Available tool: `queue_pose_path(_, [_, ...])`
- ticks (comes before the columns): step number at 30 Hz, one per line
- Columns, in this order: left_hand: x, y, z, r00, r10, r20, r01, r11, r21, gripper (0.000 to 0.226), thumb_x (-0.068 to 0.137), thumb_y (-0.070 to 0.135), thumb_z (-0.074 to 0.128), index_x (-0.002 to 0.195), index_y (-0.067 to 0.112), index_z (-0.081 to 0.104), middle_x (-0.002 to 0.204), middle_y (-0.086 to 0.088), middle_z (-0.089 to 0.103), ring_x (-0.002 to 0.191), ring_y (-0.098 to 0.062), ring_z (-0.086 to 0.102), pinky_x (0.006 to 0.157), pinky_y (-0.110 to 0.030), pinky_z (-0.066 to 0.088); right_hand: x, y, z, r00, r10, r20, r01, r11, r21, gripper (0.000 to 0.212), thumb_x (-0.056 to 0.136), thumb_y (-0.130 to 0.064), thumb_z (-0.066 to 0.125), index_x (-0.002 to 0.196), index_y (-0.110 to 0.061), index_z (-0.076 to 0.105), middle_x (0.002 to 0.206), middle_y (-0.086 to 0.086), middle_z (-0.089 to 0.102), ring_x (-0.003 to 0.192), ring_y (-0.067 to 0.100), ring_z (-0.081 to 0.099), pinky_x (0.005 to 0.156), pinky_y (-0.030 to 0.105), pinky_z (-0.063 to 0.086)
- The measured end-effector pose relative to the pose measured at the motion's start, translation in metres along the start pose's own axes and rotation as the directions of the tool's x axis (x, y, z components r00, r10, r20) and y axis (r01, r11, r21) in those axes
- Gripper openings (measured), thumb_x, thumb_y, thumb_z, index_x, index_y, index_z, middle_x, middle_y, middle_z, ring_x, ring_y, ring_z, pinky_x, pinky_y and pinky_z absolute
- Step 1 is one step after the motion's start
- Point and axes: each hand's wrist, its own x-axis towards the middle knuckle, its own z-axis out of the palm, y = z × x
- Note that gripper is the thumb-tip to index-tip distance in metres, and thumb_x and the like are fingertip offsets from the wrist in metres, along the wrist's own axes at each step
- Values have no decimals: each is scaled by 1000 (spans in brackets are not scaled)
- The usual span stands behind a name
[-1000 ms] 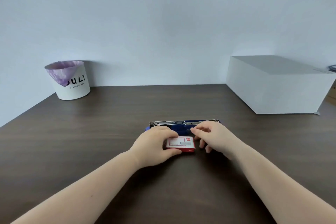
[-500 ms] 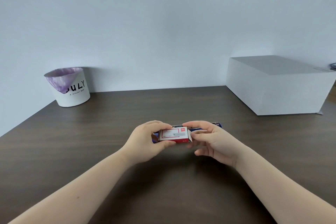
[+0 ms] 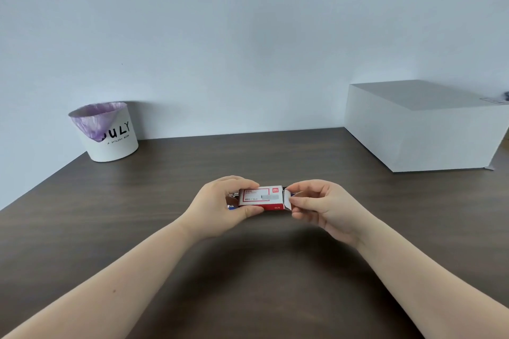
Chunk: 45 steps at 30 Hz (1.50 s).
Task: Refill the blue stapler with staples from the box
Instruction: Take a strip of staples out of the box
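A small red and white staple box [image 3: 260, 198] is held above the dark wooden table [image 3: 248, 270], near its middle. My left hand [image 3: 220, 205] grips the box's left end between thumb and fingers. My right hand [image 3: 321, 205] pinches the white end flap [image 3: 286, 199] at the box's right end, and the flap stands open. The blue stapler [image 3: 230, 208] lies on the table behind the box and my hands; only slivers of blue and metal show.
A white bin [image 3: 106, 132] with a purple liner stands at the back left by the wall. A large white box [image 3: 424, 125] sits at the back right.
The staple box went from lying on the table in front of the stapler to being lifted in both hands. Its right end flap is now pulled open by my right hand.
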Motion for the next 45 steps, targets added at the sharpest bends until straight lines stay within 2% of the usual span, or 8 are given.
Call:
queue_pose_path(9, [3,5,-13,999,-36,-13,35,997,-70,35,69,33,77,102,32,67,104,14,65,97,-5,63,86,-27,55,1,2,-8,996,79,41,-78,996,-30,21,84,2,63,103,-5,68,71,7,67,57,11,59,49,20,52])
queue_pose_path(13, [4,8,-20,997,-59,-46,51,988,-146,34,69,27,77,101,29,68,105,12,67,97,-5,64,88,-22,53,1,1,-7,994,107,5,-107,994,-10,23,86,2,62,106,-7,67,80,11,69,61,13,63,51,22,54])
queue_pose_path(17, [3,8,-20,998,-65,-10,64,992,-112,35,69,29,77,102,30,67,104,15,66,98,-4,63,87,-22,54,-2,-3,-1,989,147,-8,-145,985,94,23,93,-23,55,108,-10,67,96,12,74,77,21,73,50,27,57])
queue_pose_path(20, [2,6,-17,998,-60,-5,60,995,-74,35,69,33,77,102,33,67,104,17,65,100,-3,61,86,-24,55,-4,-5,6,982,187,-16,-187,982,16,35,86,-41,60,107,-14,66,104,14,74,81,26,74,49,28,57])
queue_pose_path(26, [0,6,-15,999,-29,27,30,999,-37,36,67,34,77,102,32,68,100,19,66,99,2,60,88,-16,50,-5,0,8,988,152,-1,-152,988,3,19,85,-10,66,103,-9,67,99,14,75,79,25,75,50,28,58])
queue_pose_path(36, [7,17,-28,1000,-29,11,30,996,-83,40,60,38,78,98,31,69,100,15,67,94,-4,65,85,-18,53,-1,1,-3,985,164,45,-167,984,69,27,85,-9,65,111,-2,64,97,15,75,78,24,74,59,30,62])
queue_pose_path(39, [6,17,-26,999,-42,17,43,995,-90,38,62,33,79,98,29,69,101,14,67,94,-1,64,85,-18,53,-3,0,-1,992,124,20,-124,992,-11,27,86,-12,65,112,-7,64,104,16,74,77,23,73,62,32,62])
queue_pose_path(45, [0,2,-19,993,-115,-11,112,985,-127,35,63,31,81,96,31,70,101,13,70,96,-5,65,89,-32,55,-7,1,10,995,-81,-61,48,905,-424,20,84,-13,68,102,-19,62,92,4,69,73,17,69,63,33,62])
